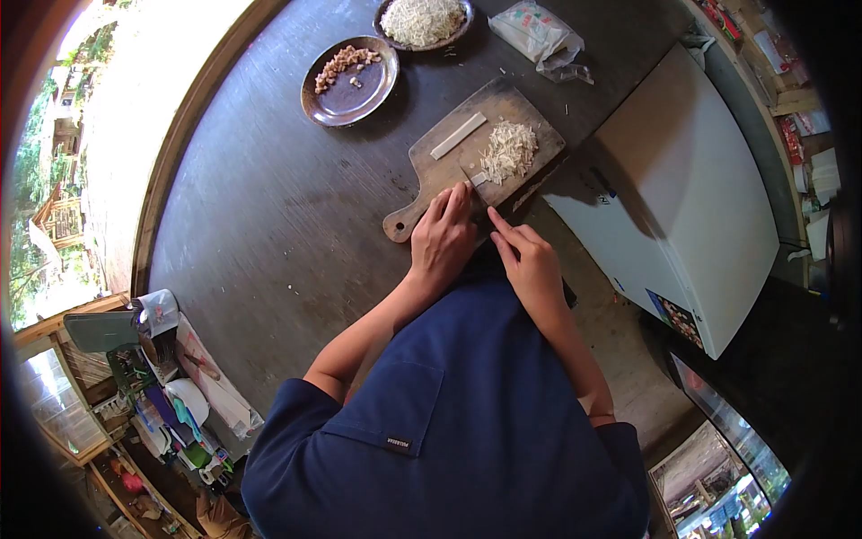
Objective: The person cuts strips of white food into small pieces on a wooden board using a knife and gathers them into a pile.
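My right hand is closed around a knife, its handle mostly hidden by the fingers. The narrow blade points away from me across the near edge of the wooden cutting board. My left hand is closed too, its fingertips bunched beside the blade on a pale strip, mostly hidden under them. A small white piece lies just past the blade. Farther up the board rests a long white stick. To its right is a pile of thin pale shreds.
On the dark table, a brown plate holds small reddish-brown pieces. A bowl heaped with pale shreds stands behind it, and a plastic bag lies farther right. A white chest-like appliance stands beside the table.
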`<state>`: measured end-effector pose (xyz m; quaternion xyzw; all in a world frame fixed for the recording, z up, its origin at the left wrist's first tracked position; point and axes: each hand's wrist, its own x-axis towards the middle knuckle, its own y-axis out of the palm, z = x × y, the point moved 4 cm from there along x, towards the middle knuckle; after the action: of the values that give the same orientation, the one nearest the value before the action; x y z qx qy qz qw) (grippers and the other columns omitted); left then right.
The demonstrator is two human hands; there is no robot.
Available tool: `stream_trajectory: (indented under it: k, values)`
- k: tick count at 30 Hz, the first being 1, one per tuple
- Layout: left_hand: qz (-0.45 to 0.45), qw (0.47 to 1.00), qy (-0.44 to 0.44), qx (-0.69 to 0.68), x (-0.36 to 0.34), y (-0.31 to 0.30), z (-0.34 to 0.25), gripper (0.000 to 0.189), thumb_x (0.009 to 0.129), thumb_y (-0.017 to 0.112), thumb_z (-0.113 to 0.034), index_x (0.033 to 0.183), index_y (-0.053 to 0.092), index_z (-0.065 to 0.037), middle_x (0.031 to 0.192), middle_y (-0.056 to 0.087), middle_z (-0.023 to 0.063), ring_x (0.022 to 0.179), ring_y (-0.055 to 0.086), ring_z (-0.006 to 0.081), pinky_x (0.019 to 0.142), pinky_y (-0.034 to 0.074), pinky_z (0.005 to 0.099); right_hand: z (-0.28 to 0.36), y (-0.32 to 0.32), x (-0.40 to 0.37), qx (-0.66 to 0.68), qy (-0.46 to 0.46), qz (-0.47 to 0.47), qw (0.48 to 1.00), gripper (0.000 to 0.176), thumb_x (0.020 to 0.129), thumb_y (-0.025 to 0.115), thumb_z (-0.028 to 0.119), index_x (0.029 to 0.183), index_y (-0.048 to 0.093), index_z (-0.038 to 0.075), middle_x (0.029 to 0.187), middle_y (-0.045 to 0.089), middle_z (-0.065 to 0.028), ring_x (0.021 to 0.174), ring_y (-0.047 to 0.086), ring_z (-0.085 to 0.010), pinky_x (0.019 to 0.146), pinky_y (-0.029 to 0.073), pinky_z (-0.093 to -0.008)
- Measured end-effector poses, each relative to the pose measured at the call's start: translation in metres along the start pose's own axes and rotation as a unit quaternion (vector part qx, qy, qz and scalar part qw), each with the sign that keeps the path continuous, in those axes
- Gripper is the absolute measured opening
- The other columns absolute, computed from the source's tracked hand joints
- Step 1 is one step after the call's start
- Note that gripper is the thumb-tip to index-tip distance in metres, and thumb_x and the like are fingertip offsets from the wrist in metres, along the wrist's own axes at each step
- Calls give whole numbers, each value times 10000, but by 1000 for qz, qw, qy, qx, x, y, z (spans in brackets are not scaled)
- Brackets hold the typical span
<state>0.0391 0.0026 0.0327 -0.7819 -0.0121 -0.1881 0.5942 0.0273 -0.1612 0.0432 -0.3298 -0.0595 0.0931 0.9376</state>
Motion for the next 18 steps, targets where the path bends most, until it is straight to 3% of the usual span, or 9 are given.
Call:
stream_trajectory:
  k: [9, 15, 18]
  values:
    - [-4, 999, -13, -33, -1, 3, 2, 682, 772, 753, -94, 1431, 617, 11, 1420, 620, 87, 1248, 620, 258, 1001, 573, 351, 4, -5, -11, -44, 30, 23, 998, 437, 1027, 715, 216, 1459, 684, 282, 908, 678, -90, 752, 707, -329, 672, 579, -453]
    - [15, 999, -23, -36, -3, 3, 4, 682, 787, 736, -122, 1439, 605, 31, 1437, 594, 92, 1286, 601, 248, 1052, 540, 331, 6, 1, 0, -22, -17, -8, 1000, 442, 1026, 718, 226, 1462, 681, 291, 911, 677, -91, 747, 708, -335, 669, 580, -458]
    - [10, 1000, -12, -27, -4, 4, 6, 691, 793, 738, -126, 1450, 593, 32, 1434, 591, 99, 1289, 597, 255, 1052, 541, 337, 6, -5, -11, -59, 25, 27, 998, 437, 1027, 715, 211, 1458, 684, 277, 920, 684, -94, 754, 705, -335, 676, 581, -452]
